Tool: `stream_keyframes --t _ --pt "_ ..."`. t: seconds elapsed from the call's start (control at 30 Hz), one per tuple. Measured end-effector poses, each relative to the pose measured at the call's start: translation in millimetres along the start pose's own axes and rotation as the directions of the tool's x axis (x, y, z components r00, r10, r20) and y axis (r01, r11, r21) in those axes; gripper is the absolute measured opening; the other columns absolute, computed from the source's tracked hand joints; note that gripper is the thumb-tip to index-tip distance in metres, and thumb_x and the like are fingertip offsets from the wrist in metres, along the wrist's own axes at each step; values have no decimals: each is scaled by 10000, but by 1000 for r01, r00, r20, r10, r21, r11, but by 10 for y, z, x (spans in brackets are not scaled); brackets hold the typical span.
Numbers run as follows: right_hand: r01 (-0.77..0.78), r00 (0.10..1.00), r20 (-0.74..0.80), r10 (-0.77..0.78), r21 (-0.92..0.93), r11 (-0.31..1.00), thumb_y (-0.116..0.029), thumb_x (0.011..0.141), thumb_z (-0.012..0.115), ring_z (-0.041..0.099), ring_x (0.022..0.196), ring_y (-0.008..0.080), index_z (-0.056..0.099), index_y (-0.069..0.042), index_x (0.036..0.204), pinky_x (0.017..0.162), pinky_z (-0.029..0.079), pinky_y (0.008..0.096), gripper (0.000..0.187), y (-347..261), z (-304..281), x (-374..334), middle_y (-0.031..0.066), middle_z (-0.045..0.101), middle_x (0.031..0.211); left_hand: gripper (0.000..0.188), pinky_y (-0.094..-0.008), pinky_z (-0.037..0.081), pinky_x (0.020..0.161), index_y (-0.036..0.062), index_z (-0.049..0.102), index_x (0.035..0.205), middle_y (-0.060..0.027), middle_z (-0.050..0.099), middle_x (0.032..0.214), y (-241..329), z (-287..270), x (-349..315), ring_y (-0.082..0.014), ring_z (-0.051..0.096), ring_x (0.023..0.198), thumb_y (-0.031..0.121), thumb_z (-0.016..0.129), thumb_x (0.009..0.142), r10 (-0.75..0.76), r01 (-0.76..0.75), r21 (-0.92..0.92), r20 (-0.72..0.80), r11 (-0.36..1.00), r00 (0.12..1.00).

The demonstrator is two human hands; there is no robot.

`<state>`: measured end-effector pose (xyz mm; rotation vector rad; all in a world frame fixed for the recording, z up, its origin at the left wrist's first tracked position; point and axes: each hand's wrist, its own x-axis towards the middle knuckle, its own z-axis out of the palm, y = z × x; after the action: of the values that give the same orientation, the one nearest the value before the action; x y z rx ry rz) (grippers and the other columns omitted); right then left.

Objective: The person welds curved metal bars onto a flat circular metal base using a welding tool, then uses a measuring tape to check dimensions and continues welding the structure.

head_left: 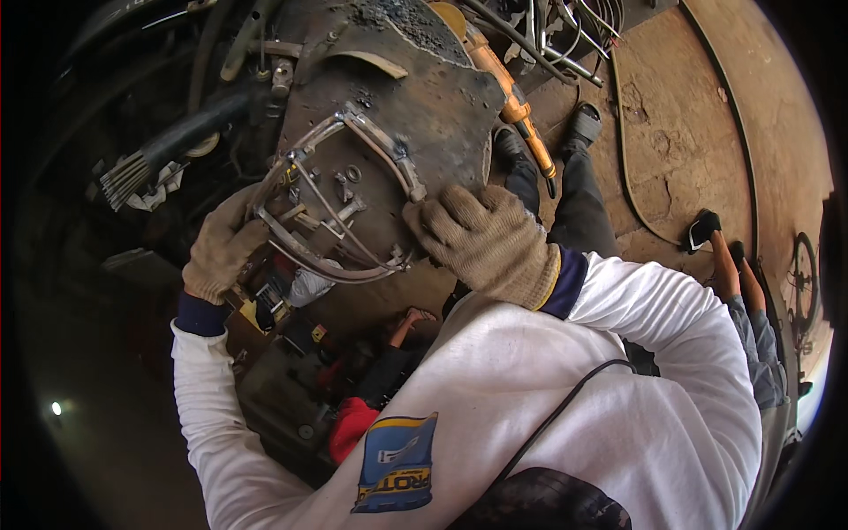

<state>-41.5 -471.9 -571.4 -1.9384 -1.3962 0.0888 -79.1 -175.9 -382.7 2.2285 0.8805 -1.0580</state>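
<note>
Head view. Curved metal frame [340, 203] (oval outline of bent rods with cross bars) resting on the rusty steel surface [433, 106], near its front edge. Left hand [223, 249], in a tan knit glove, clenched around the frame's left rim. Right hand [488, 240], gloved likewise, fingers curled over the frame's right end at the surface edge, grasping it. Small nuts and a ring lying loose on the surface inside the frame outline. Orange angle grinder [512, 97] lying at the surface's far right edge, well apart from both hands. Bundle of welding rods [124, 177] to the left, beyond the left hand. Steel bars [565, 35] stacked at the top. Earthen floor [680, 132] to the right, with another person's sandalled feet [711, 231] at the right margin. White long sleeves covering both forearms.
</note>
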Motion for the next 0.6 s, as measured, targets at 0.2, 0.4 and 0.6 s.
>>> stream_keyframes --t 0.2,0.4,0.6 --pt "40 999 -26 -40 29 999 -172 754 634 561 999 171 650 -66 1183 741 503 293 442 30 -81 24 1 572 1027 614 -349 441 1034 -41 521 1404 -153 668 1243 -17 -12 -35 -233 612 1157 309 598 905 -12 13 -23 21 1000 1000" --pt "54 996 -66 -54 3 999 -172 785 618 579 1009 196 651 -66 1197 750 524 325 427 15 -81 48 23 596 1046 639 -346 433 1031 -49 531 1391 -148 660 1243 -99 -29 -26 -221 603 1130 356 610 903 32 -32 16 27 999 999" --pt "43 999 -22 -42 23 999 -193 789 627 599 994 201 653 -70 1213 749 526 362 442 -65 -188 63 32 617 1036 586 -357 484 955 -43 569 1339 -177 690 1161 -276 22 -47 -260 647 1067 361 648 922 217 -218 -17 -47 976 975"
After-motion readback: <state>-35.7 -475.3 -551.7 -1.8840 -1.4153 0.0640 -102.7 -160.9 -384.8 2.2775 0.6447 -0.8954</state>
